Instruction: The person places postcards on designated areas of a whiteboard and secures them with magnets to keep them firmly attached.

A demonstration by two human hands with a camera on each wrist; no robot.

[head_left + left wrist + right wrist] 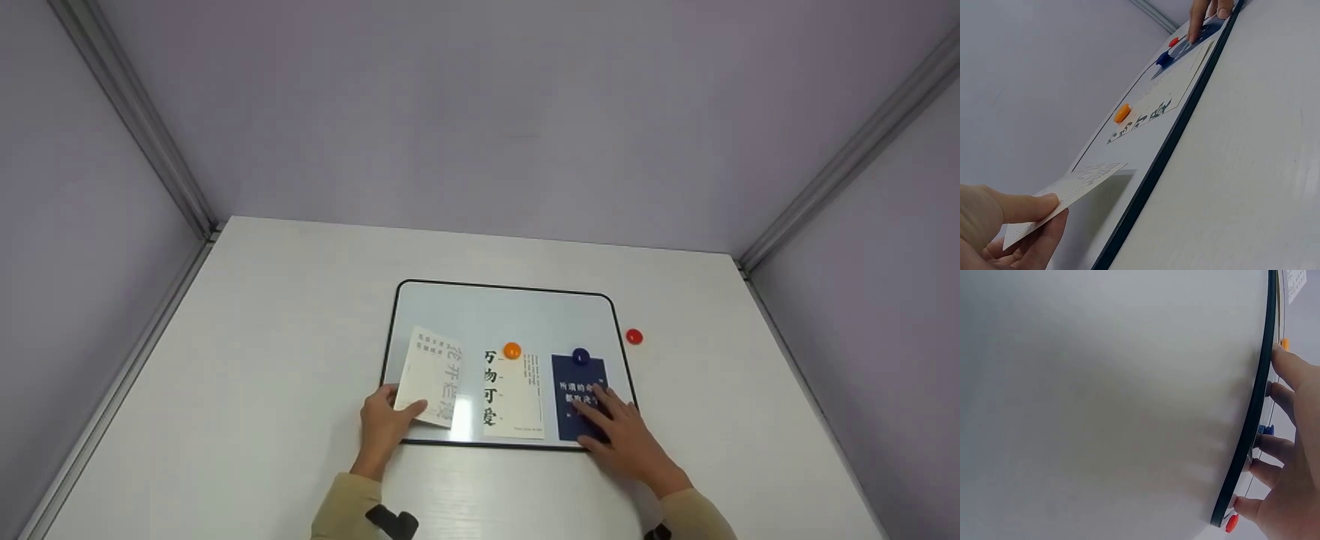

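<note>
My left hand [384,426] pinches a cream card [429,379] with grey lettering between thumb and fingers. In the left wrist view that card [1081,188] is tilted, lifted off the whiteboard [495,311] and casting a shadow on it. My right hand [626,435] rests with spread fingers on a dark blue card [568,412] at the board's right. A blue magnet [580,356] sits at the top of the blue card. Between the two hands lies another cream card [517,397] with black characters, an orange magnet [512,350] at its top edge.
A red magnet [634,337] lies on the white table [300,315] just right of the board. The board's black rim [1168,146] stands slightly above the tabletop. Grey walls [480,112] enclose the table at the back and both sides.
</note>
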